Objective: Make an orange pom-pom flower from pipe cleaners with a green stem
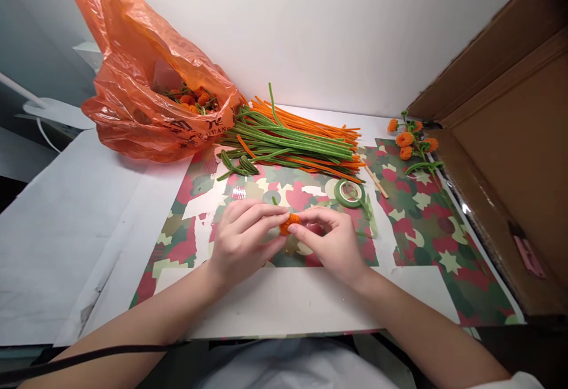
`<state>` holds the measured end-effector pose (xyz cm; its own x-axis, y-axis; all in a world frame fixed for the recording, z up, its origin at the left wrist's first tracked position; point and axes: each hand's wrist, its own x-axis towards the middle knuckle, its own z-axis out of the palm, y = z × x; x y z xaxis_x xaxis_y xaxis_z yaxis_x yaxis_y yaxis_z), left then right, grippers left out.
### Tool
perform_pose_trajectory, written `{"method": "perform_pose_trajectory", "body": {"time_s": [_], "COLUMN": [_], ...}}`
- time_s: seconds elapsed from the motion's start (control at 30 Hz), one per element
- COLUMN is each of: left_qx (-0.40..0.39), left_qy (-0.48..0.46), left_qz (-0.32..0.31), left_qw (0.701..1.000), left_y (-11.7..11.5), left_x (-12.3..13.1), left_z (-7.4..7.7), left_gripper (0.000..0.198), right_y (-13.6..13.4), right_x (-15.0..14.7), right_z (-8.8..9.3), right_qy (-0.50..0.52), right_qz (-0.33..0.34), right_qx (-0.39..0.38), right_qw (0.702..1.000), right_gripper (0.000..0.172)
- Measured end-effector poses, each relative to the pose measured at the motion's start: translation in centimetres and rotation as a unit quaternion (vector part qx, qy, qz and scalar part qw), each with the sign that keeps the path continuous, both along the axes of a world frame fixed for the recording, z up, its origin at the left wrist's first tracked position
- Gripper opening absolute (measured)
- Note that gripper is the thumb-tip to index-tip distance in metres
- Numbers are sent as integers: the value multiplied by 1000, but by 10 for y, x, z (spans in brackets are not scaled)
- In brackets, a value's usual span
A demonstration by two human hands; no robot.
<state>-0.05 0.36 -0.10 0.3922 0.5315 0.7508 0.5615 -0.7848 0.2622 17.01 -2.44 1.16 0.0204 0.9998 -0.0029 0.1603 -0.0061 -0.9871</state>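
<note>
And here we are, both hands meeting over the patterned sheet (297,253), with a small orange fuzzy ball (290,223) caught right between them! The danger, as I judge it, lies in the pinch: squeeze too hard and those ridged coils could flatten; ease off on one side and they could spring loose or slip round. A short green tip (274,201) pokes up behind the left fingers, and whether it joins the ball I cannot tell; if it does, an uneven twist could bend it or pull it out. Watch the green tape roll (339,197) too, near the right hand (335,244), its loose end trailing where a careless knuckle could snag it!

Now the pose: forearms come in from both lower corners, wrists low over the white strip. The left hand (246,235) arches palm down, index and middle fingertips drawn in against the ball's left side, its thumb tucked low and partly hidden. Across from it, the right thumb presses the ball's front, index finger curled to its upper edge, barely a gap beyond the ball's own width, the other fingers folded behind
</note>
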Motion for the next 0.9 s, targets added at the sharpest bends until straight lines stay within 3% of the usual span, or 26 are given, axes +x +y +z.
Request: {"method": "perform_pose_trajectory", "body": {"time_s": [0.1,0.43,0.6,0.73,0.9], "left_qx": [4,-28,-144,-283,-343], "left_qy": [15,39,7,-39,-18], "left_qz": [0,-6,5,17,-7], "left_qw": [1000,999,990,958,939], "left_y": [1,3,2,1,2], "left_x": [-1,-1,2,1,1], "left_z": [-2,-4,1,4,3], "left_gripper": [24,19,28,21,21], "right_y": [1,5,8,7,6], "right_x": [0,0,1,0,0], "right_z": [-4,-14,-14,-15,-17], "right_qy": [51,81,88,64,34], "right_qz": [9,11,-22,-40,-40], "right_qx": [-34,-78,-82,-46,-2], "right_qw": [998,994,993,996,999], "right_gripper": [10,14,17,15,10]}}
